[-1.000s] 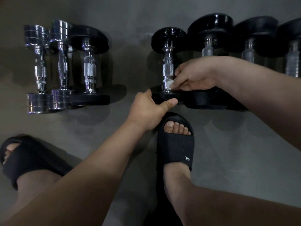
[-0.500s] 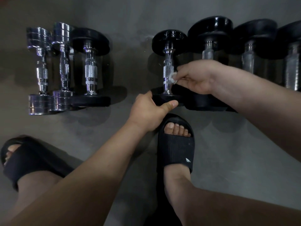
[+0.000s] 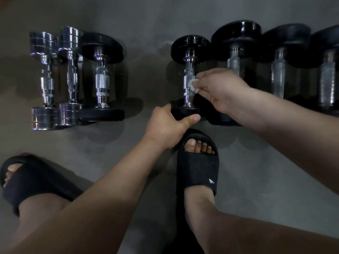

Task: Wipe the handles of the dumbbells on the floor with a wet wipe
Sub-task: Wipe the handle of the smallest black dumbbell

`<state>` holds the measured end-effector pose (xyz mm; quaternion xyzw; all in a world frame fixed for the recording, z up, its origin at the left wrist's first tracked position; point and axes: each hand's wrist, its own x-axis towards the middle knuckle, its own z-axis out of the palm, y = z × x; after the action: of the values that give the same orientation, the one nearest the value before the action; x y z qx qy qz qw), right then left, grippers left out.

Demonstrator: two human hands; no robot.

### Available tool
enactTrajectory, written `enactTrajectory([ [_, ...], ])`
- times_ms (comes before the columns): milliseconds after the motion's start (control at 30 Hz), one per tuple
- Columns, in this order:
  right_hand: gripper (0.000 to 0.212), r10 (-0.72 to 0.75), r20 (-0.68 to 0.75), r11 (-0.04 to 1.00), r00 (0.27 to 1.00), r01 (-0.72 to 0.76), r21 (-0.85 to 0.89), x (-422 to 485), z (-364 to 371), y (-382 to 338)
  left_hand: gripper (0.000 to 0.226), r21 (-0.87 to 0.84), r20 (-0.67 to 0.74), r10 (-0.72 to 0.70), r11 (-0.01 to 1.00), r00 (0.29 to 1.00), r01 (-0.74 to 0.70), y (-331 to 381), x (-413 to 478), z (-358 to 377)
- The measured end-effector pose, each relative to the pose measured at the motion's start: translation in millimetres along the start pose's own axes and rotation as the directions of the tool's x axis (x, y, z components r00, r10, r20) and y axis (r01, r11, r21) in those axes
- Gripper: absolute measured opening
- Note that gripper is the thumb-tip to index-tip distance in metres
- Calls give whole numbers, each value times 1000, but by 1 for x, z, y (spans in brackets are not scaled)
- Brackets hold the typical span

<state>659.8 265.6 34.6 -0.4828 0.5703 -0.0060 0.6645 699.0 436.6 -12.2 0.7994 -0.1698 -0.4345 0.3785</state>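
A black-headed dumbbell (image 3: 190, 44) with a chrome knurled handle (image 3: 188, 70) lies on the grey floor at centre. My right hand (image 3: 220, 90) pinches a small white wet wipe (image 3: 193, 85) against the middle of that handle. My left hand (image 3: 168, 125) grips the dumbbell's near black head (image 3: 183, 113), thumb along its edge. Three more black dumbbells (image 3: 236, 33) lie to the right, partly hidden by my right forearm.
Two chrome dumbbells (image 3: 45, 79) and one black-headed dumbbell (image 3: 101, 79) lie in a group at the left. My feet in black slides (image 3: 198, 165) stand on the concrete floor just below the row, one at the far left (image 3: 27, 180).
My right hand has slid the wipe up the handle, from its near end to its knurled middle. My left hand has stayed on the near head.
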Motion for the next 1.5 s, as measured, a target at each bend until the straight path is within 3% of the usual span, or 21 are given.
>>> enactTrajectory([
  [67,17,1,-62,994,998,-7,-107,2,0,4,73,18,-4,0,1000,1000,0,0,0,-1],
  [233,33,-122,-191,992,974,113,-57,9,6,1,73,52,-8,13,999,1000,-12,1,-1,-2],
  [467,29,-143,-156,975,977,111,-193,7,9,10,73,22,-2,-2,1000,1000,2,3,-2,-2],
  [633,20,-128,-200,987,971,106,-118,18,11,1,75,40,-14,-1,999,1000,2,2,-1,-1],
  [800,26,-87,-231,996,969,87,-13,30,20,-10,74,26,-12,2,1000,1000,-1,1,0,0],
  [1100,22,83,0,991,997,-83,106,29,22,-11,76,-27,-13,-3,1000,1000,3,9,-5,-1],
  [1167,22,78,16,996,997,-79,30,25,21,-9,73,-30,-10,4,1000,1000,-4,13,-7,-2],
  [1300,14,42,66,943,997,-17,-332,10,11,-8,72,-27,-4,4,1000,1000,-4,14,-7,-3],
  [1433,25,-3,146,691,989,107,-714,-6,2,-13,65,-41,-12,3,999,1000,-3,15,-9,-3],
  [1500,24,-7,202,566,979,170,-807,-13,-5,-20,61,-54,-5,-6,999,1000,6,16,-11,-3],
])
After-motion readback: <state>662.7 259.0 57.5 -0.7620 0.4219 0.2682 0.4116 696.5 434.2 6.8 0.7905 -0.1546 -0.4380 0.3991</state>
